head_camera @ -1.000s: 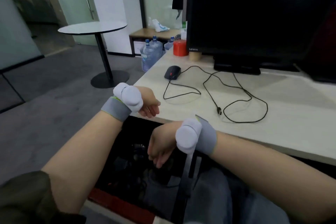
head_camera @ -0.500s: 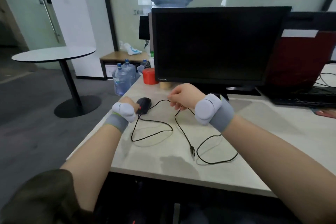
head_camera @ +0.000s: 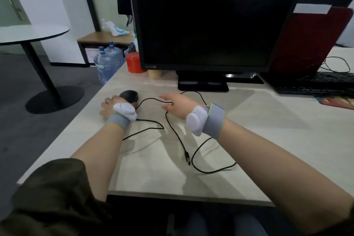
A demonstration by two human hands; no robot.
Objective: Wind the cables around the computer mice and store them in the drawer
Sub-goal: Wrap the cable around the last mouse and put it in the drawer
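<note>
A black computer mouse [head_camera: 131, 95] lies on the pale desk [head_camera: 153, 174] near its left edge. My left hand [head_camera: 109, 105] grips the mouse from its left side. The mouse's black cable [head_camera: 153, 128] trails in loose loops across the desk to a USB plug [head_camera: 188, 159] towards the front. My right hand [head_camera: 177, 105] hovers low over the cable just right of the mouse, with its fingers spread and pointing left. The cable runs in under its palm, and I cannot see a grip on it. The drawer is out of view below the desk's front edge.
A black monitor [head_camera: 210, 21] on its stand fills the back of the desk. Left of the stand sit a red canister [head_camera: 134, 62] and a cup. A black keyboard [head_camera: 316, 84] with loose wires lies at the right. A round table [head_camera: 28, 33] and water bottles [head_camera: 108, 63] stand on the floor to the left.
My view rose from the open drawer below to the desk top. Both hands came up onto the desk. The left closed on the mouse. The right went to the cable and then spread its fingers.
</note>
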